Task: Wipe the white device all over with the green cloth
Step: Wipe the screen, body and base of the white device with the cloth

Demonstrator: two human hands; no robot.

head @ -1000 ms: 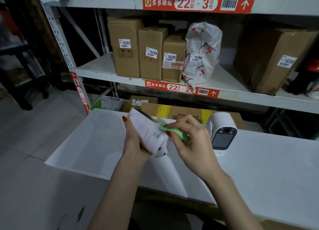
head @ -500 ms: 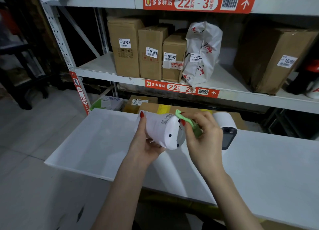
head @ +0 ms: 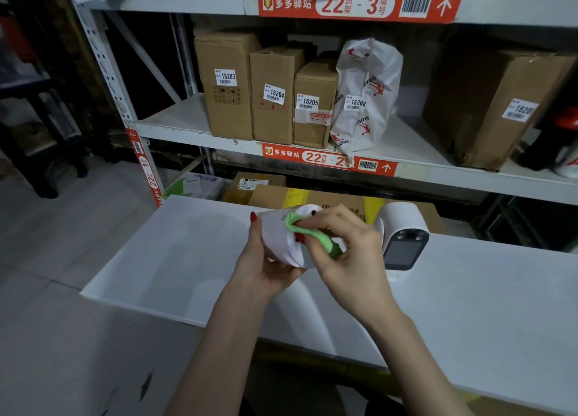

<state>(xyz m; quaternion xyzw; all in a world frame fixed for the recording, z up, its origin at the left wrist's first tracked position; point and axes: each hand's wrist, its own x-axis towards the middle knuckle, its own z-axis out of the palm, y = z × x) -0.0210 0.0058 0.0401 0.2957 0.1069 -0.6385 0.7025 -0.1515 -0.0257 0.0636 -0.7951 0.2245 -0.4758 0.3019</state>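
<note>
White device (head: 281,243), smooth and rounded, in left grip (head: 266,268); right grip (head: 347,256) pinches crumpled green cloth (head: 312,232).

The table (head: 469,306) stands before the shelf rack (head: 194,125). Above the table's middle, the left hand (head: 266,259) holds the device (head: 281,237) from the left; the right hand (head: 350,253) presses the cloth (head: 312,231) on its right. A second device (head: 403,237) stands on the table, right of both hands.

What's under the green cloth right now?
The green cloth lies against the white device's end, pressed by the right hand. The left hand grips the body. The covered surface is hidden.
</note>
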